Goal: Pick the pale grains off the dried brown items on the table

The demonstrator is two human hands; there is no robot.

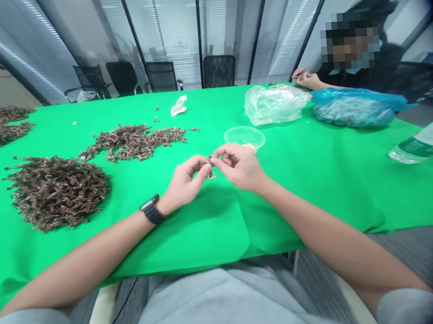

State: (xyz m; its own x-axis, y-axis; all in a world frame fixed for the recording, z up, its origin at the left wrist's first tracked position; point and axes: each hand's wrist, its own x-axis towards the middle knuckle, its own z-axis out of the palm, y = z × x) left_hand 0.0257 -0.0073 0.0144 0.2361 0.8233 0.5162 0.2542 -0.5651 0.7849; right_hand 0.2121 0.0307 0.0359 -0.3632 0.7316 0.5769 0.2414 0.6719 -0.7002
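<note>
Thumb and fingers of my left hand and my right hand meet in a pinch over the green cloth. Between the fingertips is a small brown dried plant piece, mostly covered by them. Pale yellow bits show just below. Behind my right hand stands a clear plastic bowl, partly hidden, with yellowish bits in it. A large heap of dried brown plant pieces lies to the left, and a flatter scatter of similar pieces lies beyond my left hand.
Another brown heap lies at the far left. A crumpled white paper is at the back. On the right are a clear plastic bag, a full blue bag and a tilted bottle. A co-worker's hands are behind the bags.
</note>
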